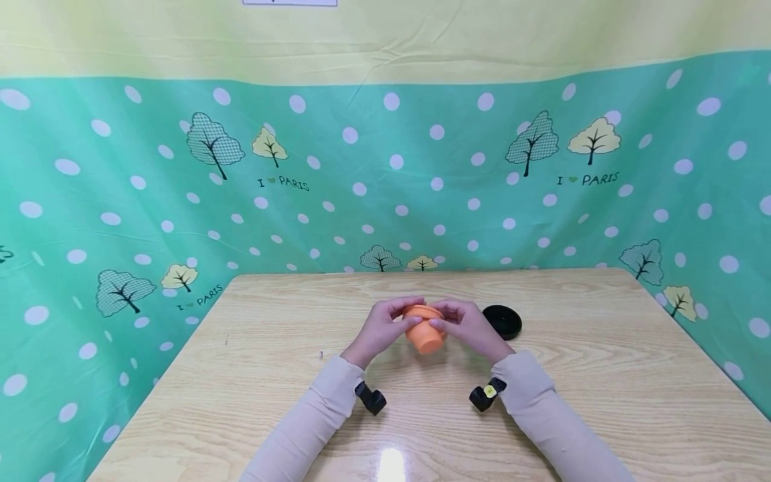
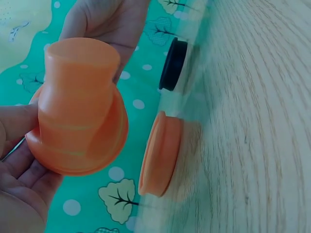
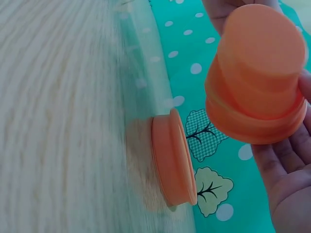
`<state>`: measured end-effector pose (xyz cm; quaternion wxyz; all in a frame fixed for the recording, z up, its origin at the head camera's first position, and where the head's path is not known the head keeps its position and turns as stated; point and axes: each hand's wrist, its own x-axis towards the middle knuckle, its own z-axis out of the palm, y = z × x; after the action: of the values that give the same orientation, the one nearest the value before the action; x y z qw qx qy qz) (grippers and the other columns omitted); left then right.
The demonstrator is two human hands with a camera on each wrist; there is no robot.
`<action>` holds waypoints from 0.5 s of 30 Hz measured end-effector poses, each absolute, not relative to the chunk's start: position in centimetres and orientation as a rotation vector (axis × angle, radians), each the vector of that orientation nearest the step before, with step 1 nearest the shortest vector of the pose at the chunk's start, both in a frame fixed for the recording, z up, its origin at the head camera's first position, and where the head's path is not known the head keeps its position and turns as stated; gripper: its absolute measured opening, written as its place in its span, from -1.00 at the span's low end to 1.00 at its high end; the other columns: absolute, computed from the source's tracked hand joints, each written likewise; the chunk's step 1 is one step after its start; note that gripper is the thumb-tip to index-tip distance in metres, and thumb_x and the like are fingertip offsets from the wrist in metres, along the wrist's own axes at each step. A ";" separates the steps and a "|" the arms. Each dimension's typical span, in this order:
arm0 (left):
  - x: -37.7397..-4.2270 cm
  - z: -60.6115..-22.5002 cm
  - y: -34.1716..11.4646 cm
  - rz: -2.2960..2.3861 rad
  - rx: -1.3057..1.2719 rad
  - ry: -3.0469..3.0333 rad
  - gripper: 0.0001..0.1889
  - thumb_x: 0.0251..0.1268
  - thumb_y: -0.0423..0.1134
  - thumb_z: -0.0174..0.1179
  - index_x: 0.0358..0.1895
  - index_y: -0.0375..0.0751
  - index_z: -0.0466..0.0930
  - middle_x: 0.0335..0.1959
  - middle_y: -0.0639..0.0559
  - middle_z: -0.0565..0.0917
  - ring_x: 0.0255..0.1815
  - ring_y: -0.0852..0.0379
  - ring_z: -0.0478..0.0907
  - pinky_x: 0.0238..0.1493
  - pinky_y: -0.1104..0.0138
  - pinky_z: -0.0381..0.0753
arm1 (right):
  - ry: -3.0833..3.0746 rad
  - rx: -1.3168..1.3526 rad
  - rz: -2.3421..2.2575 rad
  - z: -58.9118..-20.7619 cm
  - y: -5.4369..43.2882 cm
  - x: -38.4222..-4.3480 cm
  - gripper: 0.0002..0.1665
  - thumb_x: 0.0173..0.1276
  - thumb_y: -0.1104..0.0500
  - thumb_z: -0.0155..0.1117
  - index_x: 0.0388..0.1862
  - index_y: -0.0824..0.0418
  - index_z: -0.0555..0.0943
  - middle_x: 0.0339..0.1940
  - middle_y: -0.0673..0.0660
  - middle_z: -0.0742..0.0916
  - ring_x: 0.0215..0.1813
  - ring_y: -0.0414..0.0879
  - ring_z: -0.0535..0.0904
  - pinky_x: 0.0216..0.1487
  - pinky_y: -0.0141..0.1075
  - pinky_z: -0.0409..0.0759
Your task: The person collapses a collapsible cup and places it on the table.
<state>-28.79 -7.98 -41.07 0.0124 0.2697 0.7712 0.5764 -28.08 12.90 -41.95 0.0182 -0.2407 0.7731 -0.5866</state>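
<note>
Both hands hold an orange collapsible cup (image 1: pixel 427 340) over the table, its closed narrow end tilted toward me and its wider stepped rim away. The left hand (image 1: pixel 385 325) grips the rim's left side, thumb on the near side and fingers behind. On the opposite side the right hand (image 1: pixel 468 327) grips it the same way. Stepped folds show along the cup's wall in the left wrist view. On the table beyond the cup lies a round orange lid-like piece (image 2: pixel 162 155), hidden in the head view. A round black lid (image 1: pixel 502 323) lies beside the right hand.
The wooden table (image 1: pixel 271 402) reaches back to a green curtain (image 1: pixel 337 221) with dots and trees. Each wrist carries a small black camera on a strap. A tiny dark speck lies left of the hands.
</note>
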 end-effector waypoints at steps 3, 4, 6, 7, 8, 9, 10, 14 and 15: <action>-28.7 -41.0 -8.0 1.801 0.822 2.395 -0.56 0.23 -0.33 0.24 0.18 -0.37 0.49 0.10 -0.13 0.61 0.18 0.00 0.48 0.15 0.14 0.49 | 2.414 -0.763 -1.800 -42.0 12.8 -28.1 -0.59 0.29 0.14 0.29 0.07 0.32 0.58 -0.05 0.21 0.70 -0.09 -0.15 0.63 -0.12 -0.34 0.62; -28.7 -40.9 -8.0 1.809 0.805 2.386 -0.56 0.22 -0.34 0.25 0.18 -0.35 0.50 0.09 -0.11 0.61 0.17 0.01 0.49 0.15 0.15 0.49 | 2.410 -0.761 -1.803 -42.0 12.8 -28.1 -0.59 0.29 0.14 0.29 0.06 0.31 0.58 -0.05 0.20 0.70 -0.09 -0.15 0.63 -0.12 -0.29 0.63; -28.7 -40.9 -8.0 1.823 0.785 2.375 -0.57 0.22 -0.33 0.26 0.17 -0.34 0.51 0.09 -0.10 0.61 0.16 0.03 0.50 0.14 0.16 0.50 | 2.402 -0.761 -1.813 -42.0 12.8 -28.0 -0.60 0.29 0.14 0.29 0.06 0.31 0.59 -0.06 0.20 0.70 -0.10 -0.15 0.64 -0.14 -0.22 0.64; -28.7 -40.9 -8.0 1.831 0.775 2.366 -0.57 0.22 -0.31 0.27 0.16 -0.31 0.52 0.09 -0.10 0.61 0.14 0.04 0.50 0.12 0.19 0.51 | 2.393 -0.755 -1.825 -41.9 12.8 -28.0 -0.61 0.29 0.15 0.29 0.05 0.31 0.59 -0.06 0.21 0.70 -0.11 -0.15 0.64 -0.15 -0.17 0.65; -28.7 -40.8 -8.0 1.839 0.768 2.356 -0.57 0.22 -0.29 0.26 0.16 -0.30 0.52 0.09 -0.09 0.61 0.13 0.05 0.51 0.10 0.21 0.52 | 2.385 -0.750 -1.839 -41.9 12.8 -28.0 -0.61 0.29 0.16 0.29 0.05 0.33 0.58 -0.06 0.23 0.70 -0.12 -0.16 0.64 -0.16 -0.16 0.65; -28.7 -40.8 -8.0 1.847 0.755 2.340 -0.58 0.23 -0.26 0.26 0.17 -0.27 0.53 0.10 -0.08 0.61 0.11 0.06 0.52 0.07 0.24 0.54 | 2.378 -0.748 -1.855 -41.9 12.8 -28.0 -0.61 0.29 0.17 0.29 0.05 0.34 0.58 -0.07 0.25 0.70 -0.13 -0.16 0.64 -0.17 -0.16 0.65; -28.8 -40.8 -8.0 1.857 0.747 2.319 -0.57 0.25 -0.24 0.25 0.18 -0.25 0.52 0.11 -0.07 0.60 0.10 0.08 0.52 0.06 0.27 0.55 | 2.370 -0.744 -1.875 -41.9 12.9 -28.0 -0.61 0.29 0.18 0.29 0.05 0.36 0.58 -0.08 0.26 0.70 -0.15 -0.17 0.64 -0.19 -0.17 0.66; -28.9 -40.7 -8.3 1.933 0.703 2.178 -0.55 0.33 -0.21 0.16 0.24 -0.27 0.44 0.14 -0.10 0.56 0.07 0.10 0.51 0.08 0.30 0.52 | 2.323 -0.717 -2.002 -41.8 13.1 -28.0 -0.60 0.30 0.22 0.28 0.05 0.44 0.54 -0.11 0.20 0.70 -0.15 -0.22 0.62 -0.15 -0.36 0.62; -29.0 -40.7 -8.4 1.955 0.697 2.140 -0.55 0.36 -0.21 0.14 0.26 -0.29 0.42 0.14 -0.12 0.55 0.08 0.11 0.50 0.10 0.30 0.50 | 2.304 -0.715 -2.045 -41.8 13.1 -27.9 -0.59 0.30 0.24 0.27 0.05 0.47 0.53 -0.13 0.16 0.70 -0.15 -0.23 0.61 -0.14 -0.39 0.62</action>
<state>-28.98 -8.36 -40.73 0.0801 0.2332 0.7154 0.6538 -27.93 13.13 -41.80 -0.0104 -0.2261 0.7284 -0.6467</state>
